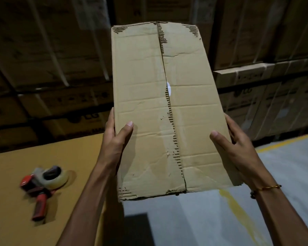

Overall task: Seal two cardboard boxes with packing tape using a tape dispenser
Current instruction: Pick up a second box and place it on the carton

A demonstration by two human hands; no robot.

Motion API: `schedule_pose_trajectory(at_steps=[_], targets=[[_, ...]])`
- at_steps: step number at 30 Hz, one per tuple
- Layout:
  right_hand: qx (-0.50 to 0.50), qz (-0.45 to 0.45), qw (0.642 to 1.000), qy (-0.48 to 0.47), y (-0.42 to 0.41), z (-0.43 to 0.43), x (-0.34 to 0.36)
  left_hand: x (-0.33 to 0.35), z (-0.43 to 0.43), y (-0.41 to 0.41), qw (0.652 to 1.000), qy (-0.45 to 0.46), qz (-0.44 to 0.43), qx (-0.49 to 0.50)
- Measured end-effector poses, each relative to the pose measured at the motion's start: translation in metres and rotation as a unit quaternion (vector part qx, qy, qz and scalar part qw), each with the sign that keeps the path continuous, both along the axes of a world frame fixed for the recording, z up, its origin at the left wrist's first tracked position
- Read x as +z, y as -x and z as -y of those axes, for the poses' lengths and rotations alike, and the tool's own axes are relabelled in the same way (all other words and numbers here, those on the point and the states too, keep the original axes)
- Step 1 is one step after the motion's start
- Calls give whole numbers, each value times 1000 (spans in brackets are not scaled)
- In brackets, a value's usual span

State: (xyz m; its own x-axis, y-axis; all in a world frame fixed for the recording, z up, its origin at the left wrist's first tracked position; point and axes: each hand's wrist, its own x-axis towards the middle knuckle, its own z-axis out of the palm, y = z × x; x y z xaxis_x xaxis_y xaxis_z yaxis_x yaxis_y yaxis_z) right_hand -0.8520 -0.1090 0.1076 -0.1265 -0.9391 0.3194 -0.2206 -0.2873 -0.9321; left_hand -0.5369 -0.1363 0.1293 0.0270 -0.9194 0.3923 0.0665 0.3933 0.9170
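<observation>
Left hand (116,139) and right hand (233,146) grip box (160,103) sides, thumbs on top; tape dispenser (43,185) left of box, well apart.

- Left hand (115,141) and right hand (236,148) grip opposite sides of a worn cardboard box (167,107), flaps closed, held in the air.
- Red tape dispenser (43,185) lies on a cardboard surface (11,210) at left.

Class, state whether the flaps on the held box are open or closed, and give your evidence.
Closed: both flaps of the cardboard box lie flat, meeting along the centre seam.
</observation>
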Motion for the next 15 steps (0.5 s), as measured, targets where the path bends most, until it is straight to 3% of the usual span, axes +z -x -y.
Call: schedule_pose_trajectory(at_steps=[15], targets=[[235,32,971,18,-394,-57,28,34,-189,-379,980,-4,36,198]])
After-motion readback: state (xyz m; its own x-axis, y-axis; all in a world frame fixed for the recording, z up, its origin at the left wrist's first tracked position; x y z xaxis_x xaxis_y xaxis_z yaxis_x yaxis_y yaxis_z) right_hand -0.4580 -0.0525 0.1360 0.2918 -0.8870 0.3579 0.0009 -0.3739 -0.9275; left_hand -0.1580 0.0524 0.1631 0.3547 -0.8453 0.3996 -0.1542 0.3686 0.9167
